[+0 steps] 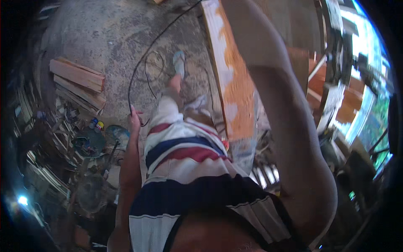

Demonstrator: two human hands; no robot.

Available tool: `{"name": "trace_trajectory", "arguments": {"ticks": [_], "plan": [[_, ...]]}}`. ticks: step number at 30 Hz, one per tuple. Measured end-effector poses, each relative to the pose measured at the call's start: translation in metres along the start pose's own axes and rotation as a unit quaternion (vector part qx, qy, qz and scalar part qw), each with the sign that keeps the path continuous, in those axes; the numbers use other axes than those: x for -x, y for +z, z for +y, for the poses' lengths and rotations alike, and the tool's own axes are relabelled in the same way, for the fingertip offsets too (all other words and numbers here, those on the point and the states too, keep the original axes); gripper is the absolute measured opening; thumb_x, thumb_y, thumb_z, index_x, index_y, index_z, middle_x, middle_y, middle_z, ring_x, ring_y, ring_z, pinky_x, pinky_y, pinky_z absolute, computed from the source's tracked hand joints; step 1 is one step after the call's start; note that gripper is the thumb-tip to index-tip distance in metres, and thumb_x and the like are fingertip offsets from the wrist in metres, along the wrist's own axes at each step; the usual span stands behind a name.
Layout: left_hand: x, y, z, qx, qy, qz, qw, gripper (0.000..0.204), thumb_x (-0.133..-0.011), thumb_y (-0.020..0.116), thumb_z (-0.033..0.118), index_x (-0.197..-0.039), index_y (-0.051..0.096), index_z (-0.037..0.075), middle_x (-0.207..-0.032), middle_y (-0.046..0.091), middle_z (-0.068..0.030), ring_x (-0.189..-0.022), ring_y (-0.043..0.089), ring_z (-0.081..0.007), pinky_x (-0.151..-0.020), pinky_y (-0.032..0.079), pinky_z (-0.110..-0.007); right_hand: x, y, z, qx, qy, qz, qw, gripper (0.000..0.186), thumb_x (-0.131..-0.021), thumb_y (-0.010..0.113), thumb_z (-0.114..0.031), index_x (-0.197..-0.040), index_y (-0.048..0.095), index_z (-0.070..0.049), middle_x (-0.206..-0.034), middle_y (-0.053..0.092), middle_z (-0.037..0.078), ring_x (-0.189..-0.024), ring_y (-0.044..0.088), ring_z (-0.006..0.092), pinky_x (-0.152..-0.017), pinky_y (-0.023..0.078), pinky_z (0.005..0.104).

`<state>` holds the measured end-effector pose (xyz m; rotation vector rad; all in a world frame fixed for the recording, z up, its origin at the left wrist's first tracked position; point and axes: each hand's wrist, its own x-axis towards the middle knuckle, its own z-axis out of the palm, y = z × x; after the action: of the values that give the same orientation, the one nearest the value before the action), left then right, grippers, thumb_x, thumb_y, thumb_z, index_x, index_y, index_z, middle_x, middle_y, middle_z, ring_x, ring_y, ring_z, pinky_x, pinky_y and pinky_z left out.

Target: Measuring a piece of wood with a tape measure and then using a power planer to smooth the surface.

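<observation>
My left hand (135, 119) is low beside my left leg, its fingers closed round a black cable (140, 63). From that hand the cable arcs up and to the right, leaving the view at the top edge. My right arm (281, 96) stretches forward over a long wooden board (240, 109), orange-brown with a pale patch along its left side. The right hand lies beyond the top edge, so what it touches is hidden. A thinner cord (150, 75) lies looped on the floor near my foot (179, 63).
Cut wooden planks (77, 82) are stacked on the concrete floor (100, 38) at left. Below them are a small yellow-topped container (99, 125) and cluttered scraps. Timber pieces (331, 105) stand at right before a bright opening.
</observation>
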<state>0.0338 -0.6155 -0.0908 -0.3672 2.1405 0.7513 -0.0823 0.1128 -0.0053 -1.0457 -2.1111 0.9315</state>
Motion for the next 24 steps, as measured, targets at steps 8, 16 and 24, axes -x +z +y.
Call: {"name": "trace_trajectory", "arguments": {"ticks": [8, 16, 24], "plan": [[0.027, -0.020, -0.050, -0.165, 0.139, -0.062, 0.975, 0.073, -0.110, 0.043, 0.065, -0.104, 0.081, 0.003, -0.061, 0.062, -0.0080, -0.054, 0.061, -0.0183, -0.051, 0.049, -0.037, 0.407, -0.208, -0.009, -0.087, 0.107, -0.037, 0.990, 0.050, -0.094, 0.082, -0.024, -0.140, 0.069, -0.012, -0.124, 0.079, 0.021, -0.118, 0.075, 0.0431, -0.099, 0.061, 0.0492], [0.052, 0.024, -0.004, -0.464, 0.259, -0.088, 0.843, 0.052, -0.104, 0.051, 0.050, -0.112, 0.085, 0.012, -0.079, 0.077, -0.0178, -0.075, 0.076, -0.0331, -0.080, 0.056, -0.047, 0.746, -0.408, -0.030, -0.052, 0.298, -0.097, 0.948, 0.063, -0.092, 0.082, -0.006, -0.152, 0.063, -0.012, -0.141, 0.073, 0.022, -0.132, 0.072, 0.0390, -0.108, 0.057, 0.0451], [0.070, 0.038, 0.027, -0.355, 0.171, -0.089, 0.915, 0.058, -0.107, 0.048, 0.057, -0.115, 0.082, 0.010, -0.072, 0.075, -0.0132, -0.073, 0.074, -0.0267, -0.075, 0.056, -0.045, 0.691, -0.355, -0.017, -0.042, 0.271, -0.062, 0.960, 0.069, -0.092, 0.082, -0.022, -0.156, 0.057, -0.022, -0.125, 0.078, 0.023, -0.112, 0.077, 0.0431, -0.096, 0.063, 0.0504]]}}
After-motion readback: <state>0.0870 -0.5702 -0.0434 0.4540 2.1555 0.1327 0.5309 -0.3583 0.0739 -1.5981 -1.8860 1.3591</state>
